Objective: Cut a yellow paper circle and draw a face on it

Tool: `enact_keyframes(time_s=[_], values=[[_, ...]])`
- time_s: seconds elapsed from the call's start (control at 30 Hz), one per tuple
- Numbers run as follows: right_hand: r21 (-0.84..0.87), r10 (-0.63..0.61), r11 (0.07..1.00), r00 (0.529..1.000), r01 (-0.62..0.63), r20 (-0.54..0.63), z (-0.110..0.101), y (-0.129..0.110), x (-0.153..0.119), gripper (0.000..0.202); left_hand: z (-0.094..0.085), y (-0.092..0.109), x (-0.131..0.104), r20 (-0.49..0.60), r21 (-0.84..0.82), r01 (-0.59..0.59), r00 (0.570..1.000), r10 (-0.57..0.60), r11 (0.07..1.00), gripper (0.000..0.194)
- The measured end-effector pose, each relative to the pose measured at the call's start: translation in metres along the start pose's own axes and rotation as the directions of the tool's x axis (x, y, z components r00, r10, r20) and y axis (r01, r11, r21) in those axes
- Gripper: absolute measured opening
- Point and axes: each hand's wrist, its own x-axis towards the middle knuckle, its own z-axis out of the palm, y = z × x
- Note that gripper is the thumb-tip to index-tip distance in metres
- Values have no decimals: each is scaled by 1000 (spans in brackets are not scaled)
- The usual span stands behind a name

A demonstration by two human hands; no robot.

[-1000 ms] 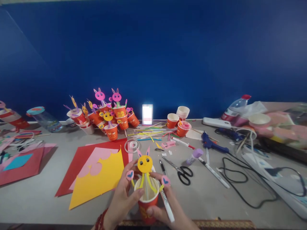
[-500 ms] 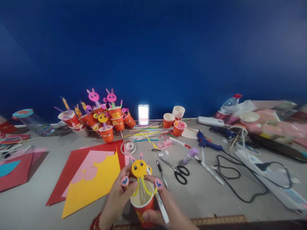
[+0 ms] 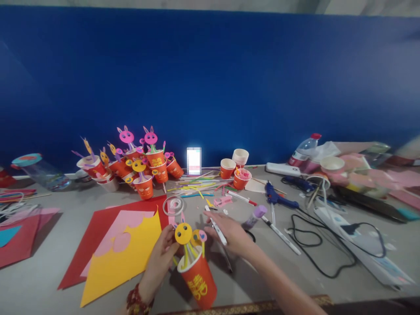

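My left hand (image 3: 160, 251), with a beaded bracelet at the wrist, grips a red paper cup (image 3: 199, 282) near its rim. The cup leans left and shows gold lettering. Out of it rise yellow-green stems carrying a yellow paper rabbit face (image 3: 183, 234) and a pink paw piece with a blue heart. Right of the cup, my right hand (image 3: 231, 232) holds a white marker (image 3: 216, 227) between its fingers. That hand is low over the table, above a black pen (image 3: 226, 258), and covers most of the scissors.
Finished rabbit cups (image 3: 142, 188) cluster at the back left. Yellow paper (image 3: 121, 267) lies over pink and red sheets. Colored stems (image 3: 197, 186), tape (image 3: 173, 204), a glue stick (image 3: 256, 215), a glue gun (image 3: 280, 197) and a power strip (image 3: 364, 245) spread across the table.
My right hand has let go of the cup and moved right and forward with the marker. The cup has tilted in my left hand, its lettering now visible. The view has shifted slightly.
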Motion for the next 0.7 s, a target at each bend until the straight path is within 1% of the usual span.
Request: enact_keyframes(time_s=[0.03, 0.07, 0.1, 0.2, 0.27, 0.33, 0.4, 0.43, 0.5, 0.53, 0.6, 0.7], values=[[-72, 9, 997, 1000, -9, 9, 1, 2, 10, 39, 0, 2, 2, 24, -3, -4, 1000, 4, 1000, 63], [-137, 27, 990, 999, -25, 19, 3, 3, 20, 37, 1, 4, 3, 50, -4, -4, 999, 4, 1000, 61], [-233, 42, 972, 997, -27, 59, 6, 4, 29, 40, 1, 7, 4, 73, -6, -1, 997, 2, 1000, 60], [-328, 65, 944, 993, -28, 100, 11, 3, 48, 48, 3, 14, 6, 88, -15, 1, 996, 0, 1000, 59], [-332, 54, 943, 994, -21, 93, 7, -1, 49, 53, 4, 16, 9, 74, -24, 6, 997, -4, 1000, 59], [-330, 39, 944, 997, -13, 70, -4, -5, 42, 54, 3, 17, 13, 54, -34, 30, 998, -28, 999, 59], [-309, 36, 951, 999, -31, 10, -20, -7, 30, 46, 3, 19, 17, 54, -41, 61, 997, -59, 997, 58], [-268, 39, 962, 998, -52, -51, -28, -8, 23, 41, 3, 21, 18, 64, -42, 73, 995, -70, 996, 56], [-228, 58, 970, 994, -79, -98, -41, -7, 13, 36, 5, 25, 20, 96, -29, 86, 992, -83, 996, 52], [-202, 74, 975, 993, -92, -96, -44, -6, 9, 35, 7, 27, 20, 109, -18, 89, 990, -87, 996, 51], [-164, 114, 979, 993, -119, -39, -43, -5, 7, 32, 9, 31, 20, 115, 2, 89, 989, -88, 996, 49], [-152, 156, 978, 986, -145, 63, -28, -6, 14, 28, 13, 36, 19, 109, 29, 73, 991, -76, 997, 46]])
